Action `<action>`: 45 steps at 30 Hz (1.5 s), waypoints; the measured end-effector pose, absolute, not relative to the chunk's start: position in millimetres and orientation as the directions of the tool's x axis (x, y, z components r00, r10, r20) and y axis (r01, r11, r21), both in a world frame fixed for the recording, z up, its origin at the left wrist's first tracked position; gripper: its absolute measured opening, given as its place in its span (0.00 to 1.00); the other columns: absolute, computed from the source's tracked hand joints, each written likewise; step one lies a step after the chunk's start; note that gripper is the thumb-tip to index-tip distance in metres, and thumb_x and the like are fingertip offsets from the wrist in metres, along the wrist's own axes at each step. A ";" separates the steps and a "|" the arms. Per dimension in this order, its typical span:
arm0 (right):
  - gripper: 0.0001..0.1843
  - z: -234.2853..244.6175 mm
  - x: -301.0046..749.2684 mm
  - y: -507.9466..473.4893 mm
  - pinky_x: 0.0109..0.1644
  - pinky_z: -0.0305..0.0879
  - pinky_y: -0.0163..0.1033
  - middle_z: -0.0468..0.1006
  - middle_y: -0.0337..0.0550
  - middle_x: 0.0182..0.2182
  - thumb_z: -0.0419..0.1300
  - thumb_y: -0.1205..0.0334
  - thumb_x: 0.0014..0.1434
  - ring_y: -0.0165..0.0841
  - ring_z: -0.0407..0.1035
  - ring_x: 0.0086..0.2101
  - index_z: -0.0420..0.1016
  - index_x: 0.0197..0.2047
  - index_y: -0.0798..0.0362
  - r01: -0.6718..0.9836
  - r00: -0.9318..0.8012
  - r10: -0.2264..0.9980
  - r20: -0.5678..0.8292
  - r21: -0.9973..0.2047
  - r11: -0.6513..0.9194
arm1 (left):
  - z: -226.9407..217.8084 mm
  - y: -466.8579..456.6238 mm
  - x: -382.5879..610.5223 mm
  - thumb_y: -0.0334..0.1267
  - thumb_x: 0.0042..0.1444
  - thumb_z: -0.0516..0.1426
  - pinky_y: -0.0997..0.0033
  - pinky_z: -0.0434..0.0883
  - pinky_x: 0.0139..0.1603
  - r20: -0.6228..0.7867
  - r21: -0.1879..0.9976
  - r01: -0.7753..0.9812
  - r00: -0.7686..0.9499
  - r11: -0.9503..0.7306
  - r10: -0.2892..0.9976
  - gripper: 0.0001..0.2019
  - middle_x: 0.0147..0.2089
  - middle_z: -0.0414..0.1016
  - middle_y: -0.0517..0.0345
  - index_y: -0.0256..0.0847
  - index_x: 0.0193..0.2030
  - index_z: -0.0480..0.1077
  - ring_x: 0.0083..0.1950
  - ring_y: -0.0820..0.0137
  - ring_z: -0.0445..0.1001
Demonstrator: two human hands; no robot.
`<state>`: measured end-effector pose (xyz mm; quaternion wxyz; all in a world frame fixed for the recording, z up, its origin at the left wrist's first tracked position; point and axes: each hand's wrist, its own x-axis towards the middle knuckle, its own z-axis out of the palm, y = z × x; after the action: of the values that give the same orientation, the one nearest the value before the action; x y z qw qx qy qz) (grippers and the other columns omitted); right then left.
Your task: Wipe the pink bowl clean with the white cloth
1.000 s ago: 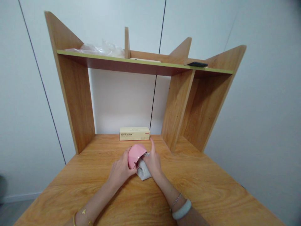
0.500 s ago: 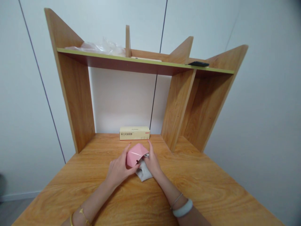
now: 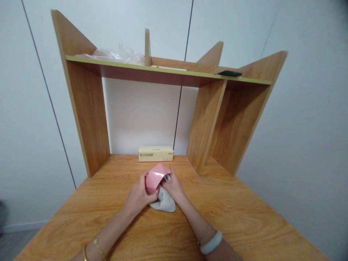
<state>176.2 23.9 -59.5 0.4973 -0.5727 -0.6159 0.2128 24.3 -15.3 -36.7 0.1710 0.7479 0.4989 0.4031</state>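
A pink, faceted, hollow object (image 3: 157,177), shiny on the outside, is held tilted above the desk with its opening toward the lower right. My left hand (image 3: 140,194) grips its left side, fingers behind and thumb at the lower rim. My right hand (image 3: 173,185) is closed on a light grey cloth (image 3: 165,201), part of which is tucked inside the opening at the right rim. The rest of the cloth hangs below, between my hands. The right fingertips are partly hidden by the pink object.
Behind my hands a cream cardboard box (image 3: 156,154) stands on the wooden desk (image 3: 244,217). A wooden shelf unit (image 3: 206,123) rises around the back. On its upper board lie clear plastic wrapping (image 3: 116,55) and a dark flat object (image 3: 230,73).
The pink object has turned slightly and risen a little. My right hand has shifted with the cloth, which now hangs rounder and further left. My right thumb has come down closer to the rim.
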 end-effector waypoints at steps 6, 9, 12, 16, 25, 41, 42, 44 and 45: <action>0.41 -45.1 183.3 11.6 0.32 0.60 0.37 0.76 0.46 0.27 0.57 0.60 0.49 0.39 0.71 0.31 0.41 0.62 0.57 0.850 0.190 0.902 0.387 -0.524 0.045 | -29.7 -18.0 26.2 0.48 0.46 0.55 0.63 0.66 0.41 0.360 0.533 0.783 0.132 -0.320 0.923 0.33 0.46 0.71 0.45 0.37 0.58 0.53 0.43 0.56 0.72; 0.42 -40.5 183.1 7.8 0.32 0.58 0.37 0.76 0.46 0.26 0.56 0.60 0.51 0.39 0.71 0.30 0.37 0.63 0.56 0.925 0.145 0.889 0.434 -0.378 0.034 | -27.6 -18.1 24.0 0.47 0.46 0.55 0.63 0.65 0.44 0.366 0.521 0.778 0.169 -0.352 0.915 0.34 0.48 0.71 0.46 0.38 0.59 0.53 0.46 0.57 0.71; 0.42 -43.5 184.7 8.8 0.32 0.58 0.36 0.76 0.47 0.29 0.56 0.59 0.51 0.39 0.71 0.31 0.37 0.63 0.55 0.919 0.072 0.900 0.429 -0.379 0.108 | -27.8 -17.7 20.4 0.46 0.45 0.56 0.64 0.65 0.46 0.379 0.519 0.752 0.224 -0.407 0.898 0.35 0.49 0.71 0.47 0.39 0.60 0.53 0.47 0.58 0.70; 0.39 -53.6 189.4 14.1 0.32 0.59 0.35 0.76 0.46 0.30 0.54 0.64 0.50 0.37 0.70 0.31 0.41 0.62 0.55 0.812 0.017 0.913 0.408 -0.539 0.226 | -32.1 -14.9 16.3 0.46 0.46 0.55 0.63 0.64 0.48 0.419 0.534 0.709 0.252 -0.461 0.872 0.34 0.50 0.69 0.47 0.40 0.61 0.52 0.49 0.59 0.69; 0.31 -63.9 188.4 24.5 0.44 0.62 0.37 0.71 0.45 0.45 0.50 0.69 0.48 0.32 0.68 0.40 0.54 0.57 0.50 0.401 0.073 0.858 0.508 -0.803 0.442 | -44.5 -6.2 21.7 0.48 0.45 0.57 0.62 0.63 0.51 0.454 0.747 0.450 0.193 -0.490 0.870 0.42 0.56 0.61 0.43 0.35 0.62 0.42 0.53 0.61 0.66; 0.41 -37.0 183.2 3.6 0.34 0.58 0.36 0.76 0.47 0.31 0.55 0.62 0.51 0.39 0.70 0.33 0.38 0.63 0.54 0.925 0.051 0.886 0.461 -0.357 0.132 | -19.1 -22.5 27.1 0.50 0.44 0.54 0.65 0.65 0.41 0.294 0.386 0.870 0.201 -0.309 0.934 0.39 0.45 0.73 0.46 0.39 0.63 0.47 0.44 0.55 0.72; 0.41 -37.6 183.6 4.0 0.34 0.58 0.36 0.76 0.47 0.32 0.55 0.62 0.50 0.38 0.70 0.33 0.38 0.63 0.53 0.918 0.049 0.886 0.461 -0.370 0.142 | -19.5 -22.7 26.7 0.50 0.44 0.54 0.65 0.65 0.41 0.297 0.392 0.862 0.211 -0.321 0.931 0.39 0.46 0.73 0.46 0.38 0.62 0.47 0.44 0.55 0.72; 0.41 -41.2 184.8 5.8 0.34 0.58 0.34 0.76 0.45 0.31 0.55 0.64 0.49 0.37 0.70 0.32 0.39 0.63 0.53 0.884 0.049 0.893 0.448 -0.435 0.169 | -22.1 -22.2 24.9 0.51 0.45 0.54 0.64 0.65 0.42 0.313 0.413 0.844 0.220 -0.341 0.924 0.39 0.47 0.72 0.46 0.39 0.62 0.47 0.45 0.55 0.72; 0.41 -43.8 185.7 7.0 0.33 0.58 0.34 0.76 0.44 0.31 0.55 0.65 0.49 0.36 0.70 0.32 0.39 0.63 0.52 0.856 0.047 0.896 0.442 -0.480 0.192 | -24.0 -21.4 23.7 0.51 0.46 0.54 0.63 0.65 0.42 0.322 0.434 0.829 0.222 -0.352 0.920 0.38 0.47 0.72 0.46 0.39 0.62 0.47 0.44 0.55 0.72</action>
<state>185.7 7.0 -43.8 0.3468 -0.6351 -0.6896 0.0284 23.7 -21.4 -24.0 0.0847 0.7770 0.5630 0.2688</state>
